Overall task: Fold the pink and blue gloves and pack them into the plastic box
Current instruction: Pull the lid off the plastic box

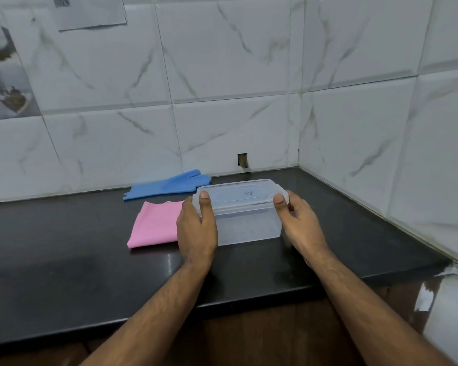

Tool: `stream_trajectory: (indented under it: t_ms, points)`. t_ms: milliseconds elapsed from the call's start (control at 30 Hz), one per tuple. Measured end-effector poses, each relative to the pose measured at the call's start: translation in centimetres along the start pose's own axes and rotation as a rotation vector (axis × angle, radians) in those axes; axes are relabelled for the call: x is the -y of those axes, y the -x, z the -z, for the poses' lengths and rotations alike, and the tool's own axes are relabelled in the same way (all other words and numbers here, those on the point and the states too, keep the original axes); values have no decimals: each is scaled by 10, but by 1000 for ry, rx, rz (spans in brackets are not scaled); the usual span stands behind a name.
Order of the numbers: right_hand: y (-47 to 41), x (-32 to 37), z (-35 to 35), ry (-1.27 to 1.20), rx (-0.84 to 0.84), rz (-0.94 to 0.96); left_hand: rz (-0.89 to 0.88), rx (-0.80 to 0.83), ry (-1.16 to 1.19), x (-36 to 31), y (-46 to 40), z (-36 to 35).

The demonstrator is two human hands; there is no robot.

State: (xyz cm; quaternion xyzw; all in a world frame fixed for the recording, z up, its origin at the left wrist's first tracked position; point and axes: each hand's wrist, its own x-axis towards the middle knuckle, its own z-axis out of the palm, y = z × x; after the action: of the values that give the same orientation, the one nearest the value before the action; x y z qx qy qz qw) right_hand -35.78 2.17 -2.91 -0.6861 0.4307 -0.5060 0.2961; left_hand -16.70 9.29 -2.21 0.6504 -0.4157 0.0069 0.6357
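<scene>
Head view looked down on a dark, glossy tabletop (64, 273) set into a corner of white marble-veined tiles (222, 62). Its front edge ran across below the forearms, and the right side was closed off by the tiled side wall. Broad bare surface lay open at the left and in front of the box.

A box (246, 225) of translucent plastic, rectangular with rounded corners, stood on the tabletop with its lid (238, 195) on; faint marks on the lid were too small to read. The left hand (196, 228) gripped the box's left end, thumb on the lid's rim, its fingers hidden behind the box. The right hand (299, 220) gripped the right end the same way, thumb on the lid corner, fingers curled around the far side and mostly out of sight.

A pink glove (154, 225) lay flat just left of the box, smooth and sheet-like, its right part covered by the left hand. A blue glove (167, 184) lay stretched out behind it near the back wall, finger tips reaching behind the box's far left corner.
</scene>
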Motion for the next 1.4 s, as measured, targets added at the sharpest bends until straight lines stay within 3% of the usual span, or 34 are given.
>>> stream_trajectory:
  t_ms: [167,533,733,900,1000,1200,1300,1400]
  points:
    - [0,0,0,-110,4,-21,24,-13,10,0,2,0]
    - [2,4,1,-17,-30,78,-37,-98,-176,-2,0,3]
    - [10,7,4,-129,-172,166,-173,-141,-250,-14,10,8]
    - [16,6,10,-148,-297,179,-345,-80,-294,-21,20,6]
    - [20,3,16,-250,-355,110,-437,-5,-268,-24,26,0]
    - [18,-26,51,-515,-618,-201,-813,212,-296,-36,45,-27]
    - [13,-40,69,-491,-600,-258,-852,252,-230,-46,57,-44]
    - [4,-51,79,-560,-481,-364,-813,321,-122,-56,67,-57]
